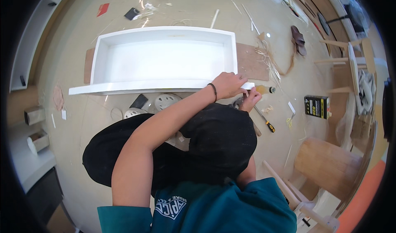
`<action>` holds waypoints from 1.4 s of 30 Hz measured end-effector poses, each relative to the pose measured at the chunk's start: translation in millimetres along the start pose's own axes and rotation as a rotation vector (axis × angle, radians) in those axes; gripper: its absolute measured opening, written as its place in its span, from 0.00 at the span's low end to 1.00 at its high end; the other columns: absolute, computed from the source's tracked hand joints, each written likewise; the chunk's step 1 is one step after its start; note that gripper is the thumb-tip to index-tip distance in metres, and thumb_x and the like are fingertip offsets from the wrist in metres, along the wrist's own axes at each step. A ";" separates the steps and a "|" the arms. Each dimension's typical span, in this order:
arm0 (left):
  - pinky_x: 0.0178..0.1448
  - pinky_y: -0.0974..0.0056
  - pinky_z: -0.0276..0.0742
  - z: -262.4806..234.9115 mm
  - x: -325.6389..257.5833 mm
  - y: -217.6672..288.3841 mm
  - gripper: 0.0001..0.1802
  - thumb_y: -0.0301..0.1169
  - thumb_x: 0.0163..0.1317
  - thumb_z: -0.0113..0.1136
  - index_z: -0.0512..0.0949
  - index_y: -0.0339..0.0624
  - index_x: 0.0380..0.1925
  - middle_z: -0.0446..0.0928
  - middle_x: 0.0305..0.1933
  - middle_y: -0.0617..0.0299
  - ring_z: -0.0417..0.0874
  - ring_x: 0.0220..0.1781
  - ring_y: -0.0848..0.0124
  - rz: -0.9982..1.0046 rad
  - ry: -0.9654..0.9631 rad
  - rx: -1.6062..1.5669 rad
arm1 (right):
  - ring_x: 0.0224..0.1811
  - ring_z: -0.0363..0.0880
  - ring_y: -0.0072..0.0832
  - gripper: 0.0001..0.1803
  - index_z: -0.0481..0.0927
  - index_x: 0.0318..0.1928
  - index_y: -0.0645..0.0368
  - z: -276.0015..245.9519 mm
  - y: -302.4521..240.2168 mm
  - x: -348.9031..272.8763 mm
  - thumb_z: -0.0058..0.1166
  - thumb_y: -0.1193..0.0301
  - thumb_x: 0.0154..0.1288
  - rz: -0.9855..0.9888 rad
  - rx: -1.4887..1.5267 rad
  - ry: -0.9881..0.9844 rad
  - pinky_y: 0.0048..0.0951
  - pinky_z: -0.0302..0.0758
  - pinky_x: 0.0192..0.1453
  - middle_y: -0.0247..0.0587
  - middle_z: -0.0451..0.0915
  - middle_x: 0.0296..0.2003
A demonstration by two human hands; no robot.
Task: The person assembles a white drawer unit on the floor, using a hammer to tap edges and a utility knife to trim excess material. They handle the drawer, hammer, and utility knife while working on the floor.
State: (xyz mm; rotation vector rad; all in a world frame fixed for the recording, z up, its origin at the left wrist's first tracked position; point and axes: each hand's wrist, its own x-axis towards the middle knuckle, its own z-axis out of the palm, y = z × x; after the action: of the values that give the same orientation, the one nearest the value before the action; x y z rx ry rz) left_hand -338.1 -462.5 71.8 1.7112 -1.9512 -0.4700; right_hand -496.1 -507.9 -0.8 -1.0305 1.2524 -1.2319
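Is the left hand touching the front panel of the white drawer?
Touching. The head view shows the left hand lying over the right end of the white drawer front panel, with no gap visible.

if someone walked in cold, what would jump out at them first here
The big white drawer box lying open-side up on the floor, upper centre. Next, the left hand pressing on its near right front edge, with the right hand tucked just below it. Right of the hands lie a yellow-handled screwdriver and a black and yellow box.
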 end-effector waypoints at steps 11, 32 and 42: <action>0.48 0.52 0.80 10.1 31.1 0.4 0.18 0.42 0.69 0.55 0.76 0.40 0.50 0.81 0.46 0.51 0.83 0.46 0.51 0.007 -0.149 -0.216 | 0.32 0.64 0.16 0.11 0.74 0.34 0.58 -18.1 -38.6 8.7 0.45 0.67 0.77 0.090 -0.173 -0.244 0.23 0.64 0.39 0.27 0.69 0.28; 0.36 0.59 0.83 24.2 23.7 19.6 0.18 0.39 0.72 0.52 0.71 0.34 0.49 0.79 0.39 0.55 0.87 0.37 0.62 0.054 -0.055 0.132 | 0.29 0.80 0.47 0.21 0.79 0.55 0.66 -17.9 -28.5 0.1 0.56 0.71 0.63 -0.293 -0.654 -0.298 0.40 0.75 0.35 0.61 0.83 0.35; 0.36 0.59 0.82 28.5 27.0 21.8 0.14 0.36 0.68 0.57 0.72 0.36 0.42 0.79 0.36 0.55 0.86 0.34 0.61 0.059 0.018 0.138 | 0.33 0.82 0.52 0.19 0.79 0.53 0.67 -14.1 -35.2 -1.6 0.54 0.74 0.60 -0.302 -0.668 -0.297 0.43 0.75 0.38 0.61 0.82 0.35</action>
State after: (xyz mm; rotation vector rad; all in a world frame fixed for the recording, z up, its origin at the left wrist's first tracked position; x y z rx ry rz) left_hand -374.5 -487.7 64.5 1.7293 -2.0568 -0.3032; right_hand -513.2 -508.6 33.1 -1.8694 1.3277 -0.8310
